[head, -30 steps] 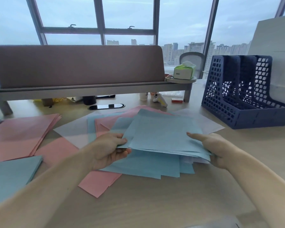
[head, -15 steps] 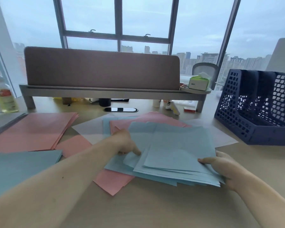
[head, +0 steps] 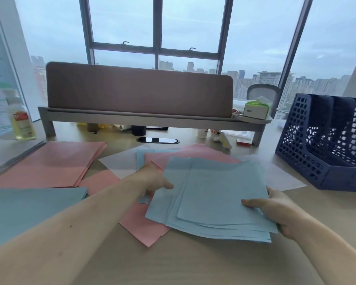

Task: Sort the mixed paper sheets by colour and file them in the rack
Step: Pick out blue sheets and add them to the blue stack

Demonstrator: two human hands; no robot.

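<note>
A fanned bundle of blue sheets (head: 218, 194) lies in front of me over the mixed pile of pink, blue and white sheets (head: 193, 154). My right hand (head: 275, 210) grips the bundle's right edge, thumb on top. My left hand (head: 152, 179) rests at the bundle's left edge, its fingers partly hidden under the paper. A sorted pink stack (head: 56, 161) lies at the left, and a sorted blue stack (head: 23, 210) sits nearer to me. The dark blue file rack (head: 327, 175) stands at the right with nothing in the slots I can see.
A brown desk divider on a grey shelf (head: 140, 118) spans the back. A tissue box (head: 256, 110) sits on its right end. A bottle of yellow liquid (head: 22, 122) stands far left. Small items and a cable port (head: 157, 140) lie under the shelf.
The view shifted up and left. The blue bundle came down toward me and squared up a little; my right hand slid along its right edge, my left hand moved to its left edge.
</note>
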